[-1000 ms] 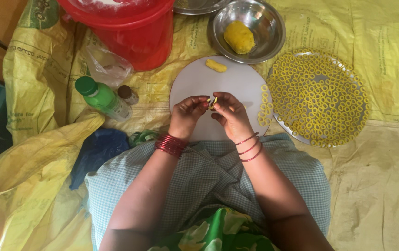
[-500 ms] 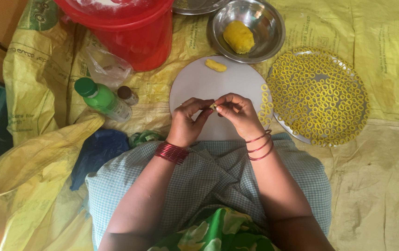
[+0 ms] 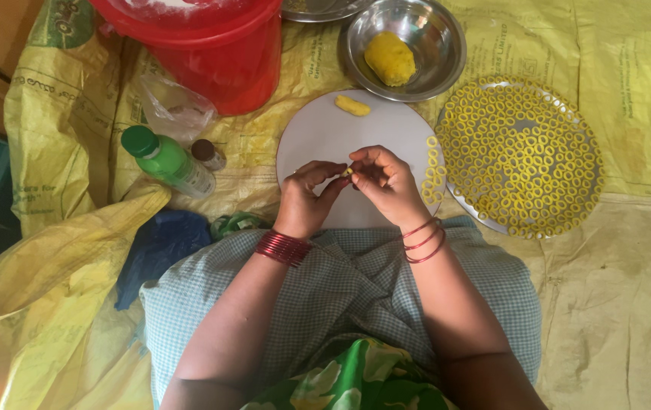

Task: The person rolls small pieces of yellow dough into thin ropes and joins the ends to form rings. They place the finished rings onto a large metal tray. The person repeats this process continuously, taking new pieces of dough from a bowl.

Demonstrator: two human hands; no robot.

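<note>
Upper left: red bucket (image 3: 212,53), clear plastic bag (image 3: 170,106) below it. Left of centre: green bottle (image 3: 168,161) with green cap lying tilted, small brown-capped vial (image 3: 209,154) just beside it. Printed yellow sacks (image 3: 60,152) cover the floor. Centre: left hand (image 3: 306,201) and right hand (image 3: 386,182) meet over the white round board (image 3: 318,137), fingertips of both pinching a small bit of yellow dough (image 3: 347,172); looks like ring shaping, ends need joining. Dough piece (image 3: 352,105) at the board's top edge, dough lump (image 3: 390,58) in steel bowl (image 3: 447,45). Right: plate (image 3: 492,224) full of dough rings (image 3: 523,152), some rings on the board's right edge.
</note>
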